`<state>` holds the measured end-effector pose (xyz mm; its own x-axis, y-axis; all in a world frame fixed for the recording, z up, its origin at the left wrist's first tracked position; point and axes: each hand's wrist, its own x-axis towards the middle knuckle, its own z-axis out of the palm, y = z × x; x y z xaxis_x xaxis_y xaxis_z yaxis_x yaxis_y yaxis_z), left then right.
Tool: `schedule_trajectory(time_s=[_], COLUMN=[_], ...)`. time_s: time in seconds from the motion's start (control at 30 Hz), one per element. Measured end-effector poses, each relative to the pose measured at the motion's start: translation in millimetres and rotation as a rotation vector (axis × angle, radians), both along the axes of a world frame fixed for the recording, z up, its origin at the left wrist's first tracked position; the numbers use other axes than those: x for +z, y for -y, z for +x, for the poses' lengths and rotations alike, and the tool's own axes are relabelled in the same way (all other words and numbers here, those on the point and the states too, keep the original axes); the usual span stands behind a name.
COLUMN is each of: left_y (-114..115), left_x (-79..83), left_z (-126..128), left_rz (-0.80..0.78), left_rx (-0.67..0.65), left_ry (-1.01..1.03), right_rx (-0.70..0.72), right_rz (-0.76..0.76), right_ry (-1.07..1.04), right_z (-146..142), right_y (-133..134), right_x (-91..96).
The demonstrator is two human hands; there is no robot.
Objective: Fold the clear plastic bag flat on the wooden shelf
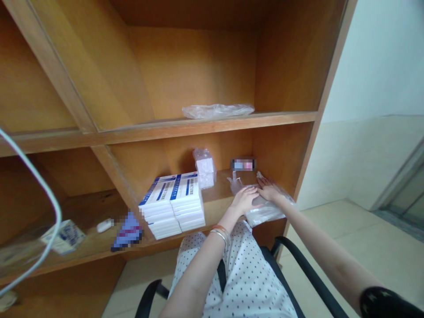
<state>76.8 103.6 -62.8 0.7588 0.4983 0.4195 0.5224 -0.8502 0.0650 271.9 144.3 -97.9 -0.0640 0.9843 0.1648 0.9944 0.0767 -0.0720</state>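
Note:
A clear plastic bag [265, 215] lies at the right end of the lower shelf, its front edge hanging over the shelf's edge. My left hand [245, 201] rests on the bag's left side, fingers stretched out and pointing right. Beside it, my right hand [269, 191] lies on the bag with its fingers extended toward the back of the shelf. The fingertips of both hands come close together. Thin bag handles [235, 181] stick up behind my left hand. What the bag holds, if anything, I cannot make out.
Stacks of white and blue boxes [175, 203] stand left of my hands. Behind them is a plastic-wrapped white pack [205, 168]. Another clear bag [218, 111] lies on the upper shelf. A white cable [49, 194] crosses the left side, before a small box [68, 237].

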Motion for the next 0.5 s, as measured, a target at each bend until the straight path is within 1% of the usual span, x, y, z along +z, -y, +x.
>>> schedule_trajectory(time_s=[0.03, 0.1, 0.27, 0.5], left_y=[1, 2, 7, 17], left_x=[-0.3, -0.9, 0.5, 4.6], left_z=[-2, -5, -13, -24], left_rz=[-0.032, -0.081, -0.128, -0.243], left_rx=[-0.006, 0.029, 0.065, 0.087], left_ry=[-0.026, -0.046, -0.089, -0.143], right_rx=[0.001, -0.002, 0.004, -0.001], right_rz=[-0.005, -0.019, -0.024, -0.018], right_ry=[-0.007, -0.019, -0.024, -0.048], right_z=[0, -1, -3, -7], right_y=[1, 3, 9, 14], right_x=[0.9, 4.2, 13.3, 17.3])
